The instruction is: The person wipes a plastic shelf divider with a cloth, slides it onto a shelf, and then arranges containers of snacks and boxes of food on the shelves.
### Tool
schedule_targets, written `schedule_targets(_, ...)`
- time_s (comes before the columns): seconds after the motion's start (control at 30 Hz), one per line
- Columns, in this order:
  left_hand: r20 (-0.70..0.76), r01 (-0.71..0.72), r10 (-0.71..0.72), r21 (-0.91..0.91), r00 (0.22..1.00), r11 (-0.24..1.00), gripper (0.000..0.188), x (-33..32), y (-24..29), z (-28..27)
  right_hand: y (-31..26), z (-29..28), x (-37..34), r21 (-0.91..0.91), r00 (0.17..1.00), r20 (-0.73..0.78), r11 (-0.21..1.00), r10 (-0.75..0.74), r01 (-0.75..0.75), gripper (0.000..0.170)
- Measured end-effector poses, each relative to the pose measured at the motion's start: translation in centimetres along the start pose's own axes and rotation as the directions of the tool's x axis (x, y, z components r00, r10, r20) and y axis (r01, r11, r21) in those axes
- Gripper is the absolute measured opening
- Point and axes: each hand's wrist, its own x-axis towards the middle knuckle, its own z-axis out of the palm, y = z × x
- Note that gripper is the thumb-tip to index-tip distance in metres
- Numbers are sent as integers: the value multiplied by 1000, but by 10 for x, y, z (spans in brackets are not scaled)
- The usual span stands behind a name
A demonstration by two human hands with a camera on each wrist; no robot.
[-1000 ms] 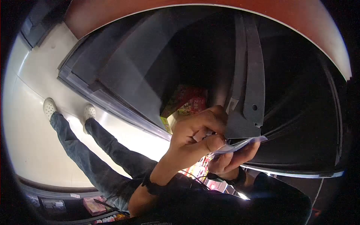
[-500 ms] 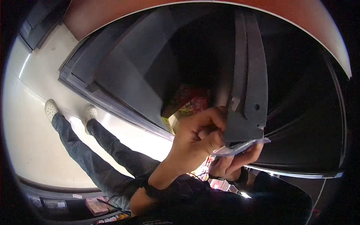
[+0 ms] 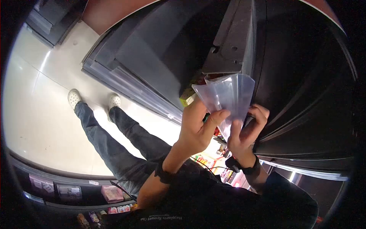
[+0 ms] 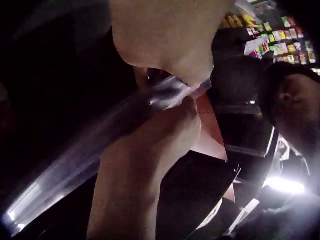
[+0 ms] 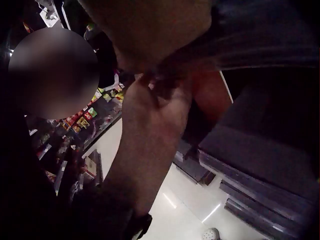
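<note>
A long clear plastic strip (image 3: 230, 93), with angled faces that look fanned in the head view, is between both hands. My left hand (image 3: 192, 129) pinches its left side, thumb on the near face and fingers behind. My right hand (image 3: 246, 139) grips the lower right side, thumb on the near face and fingers curled at the edge. In the left wrist view the strip (image 4: 75, 142) stretches far to the lower left. Just beyond its wide end in the head view is a grey metal bracket (image 3: 230, 51) with holes and a notch.
Dark shelf panels (image 3: 141, 72) stand around the hands, and a yellow-edged box (image 3: 186, 98) sits behind the left hand. Pale floor (image 3: 49, 133) lies to the left. A lower shelf holds a pink package (image 3: 112, 194). Colourful packets (image 4: 285, 35) hang in the background.
The strip, earlier nearly edge-on under the bracket's end, now shows its broad face. Both hands have shifted their hold on it. The whole head view has shifted, with the bracket higher and tilted.
</note>
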Motion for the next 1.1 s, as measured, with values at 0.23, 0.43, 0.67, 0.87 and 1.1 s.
schedule_targets(0.23, 217, 162, -122, -175, 969, 971, 27, 7, -5, -14, 36, 11, -26, 79, 995, -21, 992, -93, 94, 21)
schedule_targets(0.43, 3, 134, -135, 114, 991, 984, 20, -24, -28, 11, 32, 12, -28, 95, 998, -48, 994, -44, 48, 19)
schedule_targets(0.67, 6, -95, 96, 204, 995, 974, 16, -17, -39, 6, 36, 19, -30, 68, 989, -107, 992, -101, 109, 20)
schedule_targets(0.87, 124, 14, -30, 132, 992, 991, 18, -15, -39, -6, 32, 24, -23, 85, 976, -171, 985, -137, 153, 21)
schedule_targets(1.1, -70, 173, -162, 191, 984, 966, 26, -29, -37, -4, 18, 19, -19, 125, 982, -187, 992, 13, 11, 30)
